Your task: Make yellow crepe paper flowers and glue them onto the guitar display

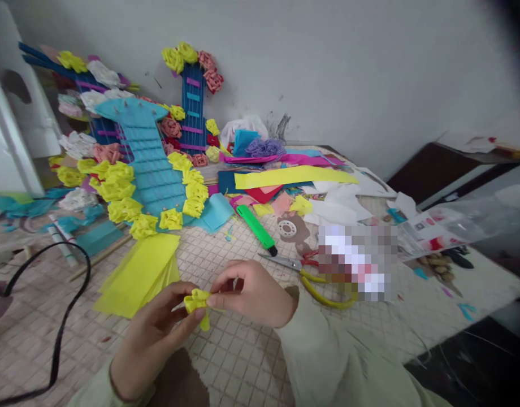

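Between my two hands, low in the middle of the head view, is a small folded yellow paper flower (195,302). My left hand (158,328) pinches it from the left with thumb and fingers. At its right edge my right hand (249,291) grips the paper between thumb and forefinger. Just beyond lies a stack of yellow crepe paper strips (143,271). Behind that stands a light blue guitar-shaped piece (152,155) with strings across it, bordered by yellow paper flowers (120,181).
A green utility knife (256,229) and scissors with yellow-and-red handles (323,294) lie beyond my right hand. Coloured paper sheets (294,178) and purple yarn (266,148) are piled at the back. A black cable (63,322) loops at left; a plastic bottle (459,220) lies at right.
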The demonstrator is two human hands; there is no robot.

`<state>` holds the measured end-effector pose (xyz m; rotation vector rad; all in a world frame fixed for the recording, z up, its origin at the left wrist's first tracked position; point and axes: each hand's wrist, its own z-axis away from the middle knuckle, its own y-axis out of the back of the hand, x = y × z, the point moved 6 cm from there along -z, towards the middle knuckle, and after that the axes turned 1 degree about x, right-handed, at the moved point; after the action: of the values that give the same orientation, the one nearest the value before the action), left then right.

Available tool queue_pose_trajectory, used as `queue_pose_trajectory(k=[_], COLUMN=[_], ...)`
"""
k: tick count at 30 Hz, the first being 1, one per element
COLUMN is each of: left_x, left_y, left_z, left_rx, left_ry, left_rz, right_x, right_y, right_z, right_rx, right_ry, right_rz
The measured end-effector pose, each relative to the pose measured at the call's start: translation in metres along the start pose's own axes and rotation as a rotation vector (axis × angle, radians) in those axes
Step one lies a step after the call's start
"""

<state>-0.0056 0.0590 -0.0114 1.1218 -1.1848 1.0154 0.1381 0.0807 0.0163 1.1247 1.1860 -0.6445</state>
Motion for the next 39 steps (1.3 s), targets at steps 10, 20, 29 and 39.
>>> queue_pose_trajectory(k=[10, 20, 29, 39], left_x=[0.001, 0.000, 0.000, 0.002], left_y=[-0.005, -0.007, -0.010, -0.010], left_z=[-0.001, -0.002, -0.002, -0.004], left_rx=[-0.004, -0.002, -0.044, -0.079], left_ry=[0.054, 0.092, 0.139, 0.145], left_rz=[0.112, 0.184, 0.208, 0.165], right_x=[0.002, -0.001, 0.000, -0.002], right_y=[0.000, -0.001, -0.001, -0.002], right_z=[0.000, 0.000, 0.000, 0.000], right_rx=[-0.003, 0.008, 0.006, -0.006], right_ry=[-0.055, -0.075, -0.081, 0.005], right_rz=[0.026, 0.074, 0.088, 0.173])
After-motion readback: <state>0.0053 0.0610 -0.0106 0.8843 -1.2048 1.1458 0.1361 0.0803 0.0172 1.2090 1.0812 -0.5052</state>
